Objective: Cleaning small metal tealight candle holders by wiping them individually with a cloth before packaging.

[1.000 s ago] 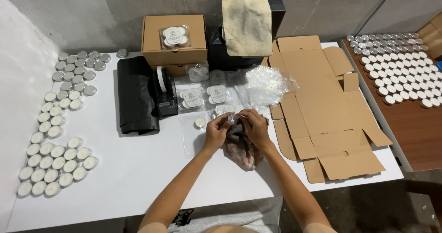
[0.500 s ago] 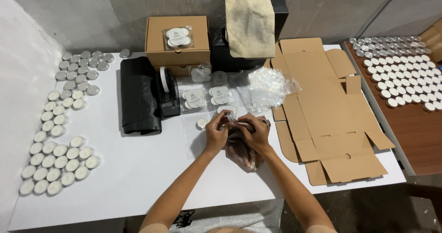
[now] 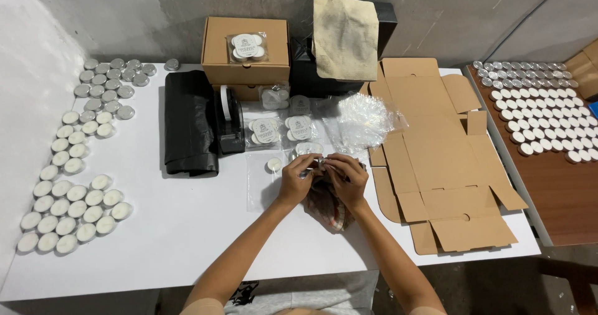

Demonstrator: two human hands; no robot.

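Tealight pinched between both hands above a checked cloth, near the middle of the white desk.

Small and silvery, it sits right at the fingertips, mostly hidden, so its axis cannot be told. Left hand and right hand meet over it with fingers curled narrow, both gripping it about equally close; the cloth bunches under the right hand and hangs toward the person. Just left of the left hand a single white tealight rests on a clear bag, apart from the fingers. Beyond lie bagged tealight packs, a tape dispenser, crumpled clear bags and flattened cardboard boxes to the right.
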